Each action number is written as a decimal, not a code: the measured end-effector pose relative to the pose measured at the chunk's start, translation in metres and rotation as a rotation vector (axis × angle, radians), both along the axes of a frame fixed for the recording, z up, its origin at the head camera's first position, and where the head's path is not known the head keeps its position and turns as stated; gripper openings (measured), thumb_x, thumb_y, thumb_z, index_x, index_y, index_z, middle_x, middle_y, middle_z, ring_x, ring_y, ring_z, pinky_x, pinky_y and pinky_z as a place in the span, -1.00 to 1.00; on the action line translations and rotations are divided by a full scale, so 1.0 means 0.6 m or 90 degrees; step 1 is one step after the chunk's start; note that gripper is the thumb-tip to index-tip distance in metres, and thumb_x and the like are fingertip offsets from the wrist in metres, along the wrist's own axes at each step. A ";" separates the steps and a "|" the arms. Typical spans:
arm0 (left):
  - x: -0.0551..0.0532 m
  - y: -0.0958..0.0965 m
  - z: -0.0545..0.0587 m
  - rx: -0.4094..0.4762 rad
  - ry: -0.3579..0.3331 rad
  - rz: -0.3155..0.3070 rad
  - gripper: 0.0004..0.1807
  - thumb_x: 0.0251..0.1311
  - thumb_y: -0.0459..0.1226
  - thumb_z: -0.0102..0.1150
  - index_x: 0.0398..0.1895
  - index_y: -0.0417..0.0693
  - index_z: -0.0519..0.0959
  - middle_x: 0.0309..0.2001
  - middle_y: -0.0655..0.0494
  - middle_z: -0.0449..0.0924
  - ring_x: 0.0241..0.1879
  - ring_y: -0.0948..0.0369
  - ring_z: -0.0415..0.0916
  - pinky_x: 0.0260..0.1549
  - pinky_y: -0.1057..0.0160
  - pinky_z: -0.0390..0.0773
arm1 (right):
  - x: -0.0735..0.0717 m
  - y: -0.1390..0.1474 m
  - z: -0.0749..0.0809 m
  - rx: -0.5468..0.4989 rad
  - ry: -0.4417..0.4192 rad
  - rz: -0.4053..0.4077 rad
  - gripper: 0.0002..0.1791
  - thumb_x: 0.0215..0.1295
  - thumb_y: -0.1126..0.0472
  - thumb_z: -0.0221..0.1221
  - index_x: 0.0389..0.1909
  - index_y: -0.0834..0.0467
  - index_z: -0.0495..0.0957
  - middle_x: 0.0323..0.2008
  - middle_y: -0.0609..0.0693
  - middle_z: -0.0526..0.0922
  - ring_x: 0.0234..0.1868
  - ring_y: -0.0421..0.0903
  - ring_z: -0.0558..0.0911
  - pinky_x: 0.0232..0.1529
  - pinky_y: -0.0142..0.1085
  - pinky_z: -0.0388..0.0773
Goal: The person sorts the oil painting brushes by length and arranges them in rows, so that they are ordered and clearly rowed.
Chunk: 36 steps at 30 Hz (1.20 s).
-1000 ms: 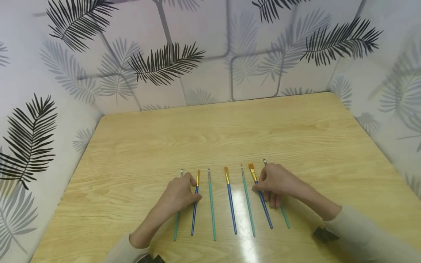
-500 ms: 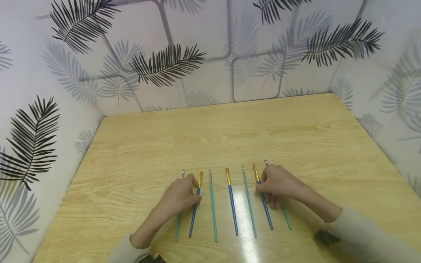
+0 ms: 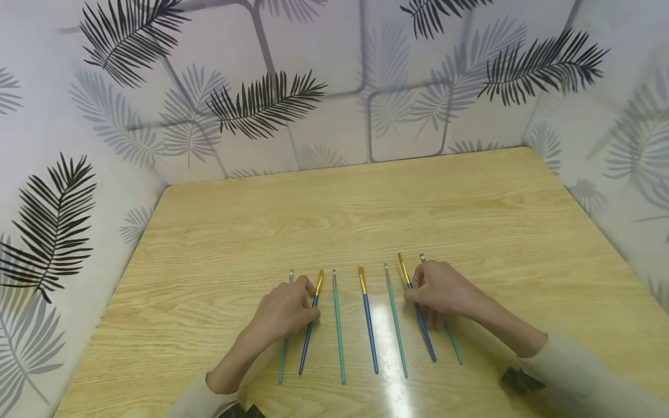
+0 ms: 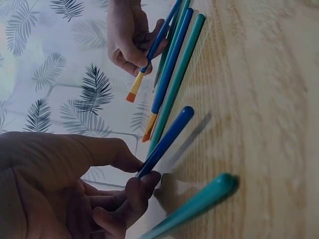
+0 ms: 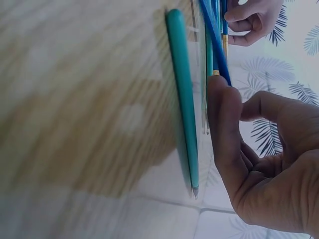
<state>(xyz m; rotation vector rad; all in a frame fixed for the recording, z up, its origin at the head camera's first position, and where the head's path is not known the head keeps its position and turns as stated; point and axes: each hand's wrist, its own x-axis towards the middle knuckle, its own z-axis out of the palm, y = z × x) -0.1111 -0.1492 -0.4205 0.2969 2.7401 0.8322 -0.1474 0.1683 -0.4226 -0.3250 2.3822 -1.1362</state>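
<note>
My left hand [image 3: 284, 309] pinches a blue paintbrush [image 3: 306, 343] with a gold ferrule and orange bristles, second from the left in the row. In the left wrist view, thumb and fingers hold that brush's handle [image 4: 172, 134], its end raised off the table. Toward the right of the row, my right hand [image 3: 444, 288] pinches another blue paintbrush [image 3: 424, 334], its flat bristles seen edge-on. The left wrist view shows this brush's orange bristles [image 4: 131, 96] lifted. Under the right hand lies a green paintbrush [image 3: 453, 342], partly hidden. Another green paintbrush [image 3: 283, 363] lies partly beneath the left hand.
Between the hands lie a green paintbrush [image 3: 338, 334], a blue paintbrush [image 3: 369, 331] and a thin green paintbrush [image 3: 397, 328], roughly parallel. They rest on a wood-grain table [image 3: 334, 215]. Leaf-patterned walls [image 3: 334, 128] border its back and sides.
The right blue brush has rolled onto its edge and its bristle end has shifted slightly up. The left blue brush has tilted, bristle end rightward and handle end leftward. Both hands have barely moved.
</note>
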 end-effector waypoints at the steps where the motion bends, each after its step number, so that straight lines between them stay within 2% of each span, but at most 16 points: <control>1: 0.000 0.000 0.000 0.006 -0.002 0.004 -0.66 0.17 -0.39 0.33 0.01 -0.31 0.57 -0.57 0.20 0.59 -0.72 0.30 0.41 -0.72 0.40 0.28 | 0.000 0.000 0.001 -0.004 0.002 -0.003 -0.88 0.29 0.30 0.16 -0.35 0.30 0.51 -0.73 0.09 0.63 -0.74 0.01 0.69 -0.67 -0.17 0.65; 8: -0.002 0.002 0.005 0.019 -0.013 0.029 -0.62 0.20 -0.39 0.31 0.07 -0.33 0.54 -0.56 0.22 0.62 -0.71 0.29 0.47 -0.71 0.38 0.32 | -0.001 0.005 0.005 0.013 0.040 -0.012 -0.82 0.33 0.20 0.20 -0.31 0.27 0.55 -0.73 0.03 0.58 -0.80 -0.11 0.60 -0.70 -0.24 0.57; 15: -0.006 -0.001 0.011 0.037 -0.006 0.032 -0.61 0.23 -0.38 0.29 0.10 -0.33 0.53 -0.56 0.23 0.59 -0.71 0.29 0.43 -0.70 0.38 0.31 | -0.004 0.011 0.006 -0.006 0.018 -0.020 -0.79 0.38 0.18 0.17 -0.28 0.28 0.56 -0.69 0.05 0.62 -0.83 -0.12 0.56 -0.73 -0.36 0.41; 20: -0.007 -0.005 0.018 0.066 -0.004 0.042 -0.61 0.25 -0.37 0.24 0.13 -0.33 0.52 -0.53 0.22 0.61 -0.73 0.28 0.43 -0.72 0.37 0.30 | -0.006 0.013 0.006 -0.013 0.021 -0.028 -0.78 0.39 0.17 0.16 -0.24 0.29 0.58 -0.69 0.06 0.59 -0.85 -0.17 0.47 -0.75 -0.40 0.33; 26: -0.007 -0.011 0.024 0.091 -0.012 0.049 -0.60 0.28 -0.36 0.22 0.16 -0.33 0.50 -0.51 0.20 0.62 -0.72 0.27 0.44 -0.72 0.37 0.29 | -0.007 0.019 0.006 -0.026 0.036 -0.032 -0.71 0.43 0.13 0.15 -0.12 0.31 0.60 -0.49 0.03 0.71 -0.85 -0.26 0.30 -0.76 -0.41 0.26; 29: -0.009 -0.014 0.027 0.094 -0.009 0.047 -0.59 0.32 -0.35 0.22 0.19 -0.34 0.49 -0.51 0.20 0.62 -0.71 0.28 0.43 -0.72 0.39 0.28 | -0.008 0.024 0.008 -0.044 0.039 -0.030 -0.70 0.47 0.12 0.13 -0.09 0.32 0.60 -0.46 0.03 0.73 -0.83 -0.29 0.24 -0.76 -0.43 0.22; 36: -0.015 -0.029 0.048 0.123 0.016 0.033 -0.58 0.33 -0.36 0.16 0.22 -0.35 0.47 -0.48 0.17 0.63 -0.69 0.27 0.36 -0.70 0.40 0.23 | -0.009 0.029 0.015 -0.088 0.007 -0.020 -0.70 0.52 0.15 0.10 -0.07 0.36 0.55 -0.49 0.04 0.73 -0.82 -0.33 0.13 -0.74 -0.46 0.15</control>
